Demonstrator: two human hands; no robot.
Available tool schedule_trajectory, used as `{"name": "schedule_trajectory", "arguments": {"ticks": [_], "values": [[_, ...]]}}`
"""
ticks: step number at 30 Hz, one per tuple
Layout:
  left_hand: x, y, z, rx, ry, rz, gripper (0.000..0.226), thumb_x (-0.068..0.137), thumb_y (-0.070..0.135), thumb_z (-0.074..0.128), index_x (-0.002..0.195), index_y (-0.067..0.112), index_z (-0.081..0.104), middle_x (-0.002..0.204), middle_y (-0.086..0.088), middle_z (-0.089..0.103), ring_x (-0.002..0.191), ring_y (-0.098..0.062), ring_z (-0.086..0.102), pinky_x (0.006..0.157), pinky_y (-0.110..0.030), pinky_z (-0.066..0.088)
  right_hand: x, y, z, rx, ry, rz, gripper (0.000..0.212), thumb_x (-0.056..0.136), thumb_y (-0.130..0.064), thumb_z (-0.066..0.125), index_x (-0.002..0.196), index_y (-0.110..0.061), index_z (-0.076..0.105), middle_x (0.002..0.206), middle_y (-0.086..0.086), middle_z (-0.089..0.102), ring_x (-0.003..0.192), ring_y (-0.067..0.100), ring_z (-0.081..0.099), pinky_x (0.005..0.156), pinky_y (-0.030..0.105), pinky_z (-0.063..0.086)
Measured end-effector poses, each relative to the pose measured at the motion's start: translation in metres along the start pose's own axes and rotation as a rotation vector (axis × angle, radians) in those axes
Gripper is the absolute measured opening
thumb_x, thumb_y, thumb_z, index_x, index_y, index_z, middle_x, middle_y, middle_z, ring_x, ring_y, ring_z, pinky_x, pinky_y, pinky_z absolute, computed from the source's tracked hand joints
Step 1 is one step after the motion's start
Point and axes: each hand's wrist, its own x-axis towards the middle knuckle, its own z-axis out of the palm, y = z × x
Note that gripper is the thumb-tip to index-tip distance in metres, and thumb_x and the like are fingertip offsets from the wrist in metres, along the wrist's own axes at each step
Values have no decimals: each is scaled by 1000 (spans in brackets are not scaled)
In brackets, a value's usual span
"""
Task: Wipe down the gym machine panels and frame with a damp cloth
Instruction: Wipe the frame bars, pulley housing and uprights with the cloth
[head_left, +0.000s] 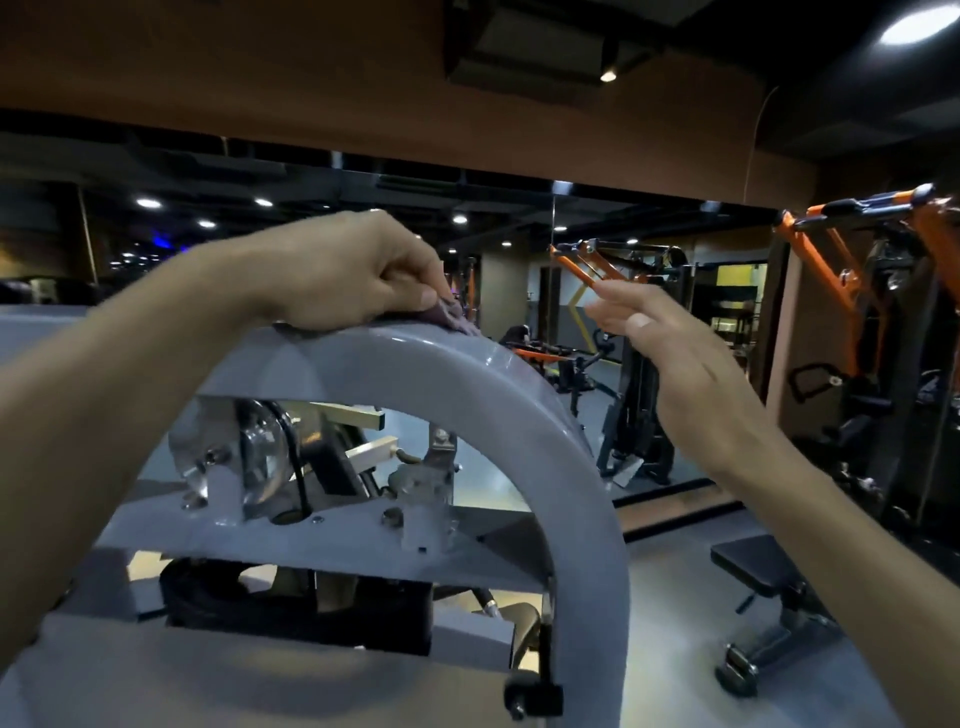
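A grey gym machine fills the lower left, its curved frame arch (519, 395) sweeping from top centre down to the right. My left hand (353, 270) rests on top of the arch and grips a small purplish cloth (457, 319), which pokes out under the fingers and lies on the arch. My right hand (670, 353) hovers in the air to the right of the arch, fingers stretched out and relaxed, holding nothing. Inside the arch I see a pulley (260, 447), brackets and a flat grey crossbar (322, 540).
A black padded bench (763, 577) stands on the grey floor at the lower right. Orange and black machines (852, 270) line the right side and back, partly seen in a wall mirror. A brown bulkhead runs overhead.
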Motion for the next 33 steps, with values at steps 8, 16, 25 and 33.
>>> {"name": "schedule_trajectory", "arguments": {"ticks": [8,16,25,33], "values": [[2,31,-1,120,10,-103,17,103,31,62,98,40,75,77,21,73,70,0,66,64,-20,50,10,15,7,115,-110,-51,50,99,-42,31,145,-37,51,137,-20,60,130,-7,50,105,19,36],[1,40,5,0,11,-140,16,102,32,61,100,37,76,69,13,71,51,0,54,49,-12,41,9,34,-4,193,-119,-32,50,98,-44,31,143,-37,52,134,-21,62,128,-9,51,102,15,35],[-6,62,12,48,-58,-133,20,102,35,58,108,43,75,99,20,76,89,-1,70,82,-34,58,27,14,9,91,-195,-173,38,108,-17,41,137,-27,64,137,-19,62,127,-11,49,100,2,33],[-34,50,27,-142,254,-71,18,102,23,58,114,26,71,94,7,79,95,-9,74,87,-35,54,33,-9,24,69,-353,-330,42,107,-19,47,145,-33,56,131,-20,66,121,-4,58,104,26,46]]}}
